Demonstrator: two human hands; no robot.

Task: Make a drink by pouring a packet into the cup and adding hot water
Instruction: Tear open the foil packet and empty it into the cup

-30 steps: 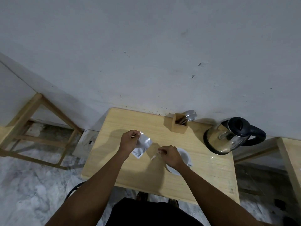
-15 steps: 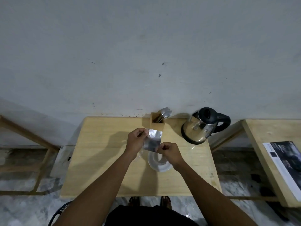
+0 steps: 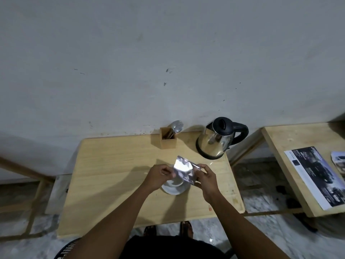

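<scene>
A silver foil packet (image 3: 183, 169) is held in the air just above a white cup (image 3: 175, 182) that stands on a white saucer (image 3: 174, 189) on the wooden table (image 3: 112, 165). My left hand (image 3: 160, 176) pinches the packet's left edge. My right hand (image 3: 206, 177) grips its right edge. The packet hides part of the cup, so I cannot see what is in it. A steel kettle (image 3: 216, 141) with a black lid and handle stands at the table's back right, apart from both hands.
A wooden holder (image 3: 167, 139) with spoons stands at the back of the table against the grey wall. A second wooden table (image 3: 291, 146) to the right carries a printed sheet (image 3: 317, 176). A wooden frame (image 3: 28, 176) stands to the left.
My right hand has come up to take the packet's right edge, and both hands have carried the packet to the right, over the cup. My view has swung to the right.
</scene>
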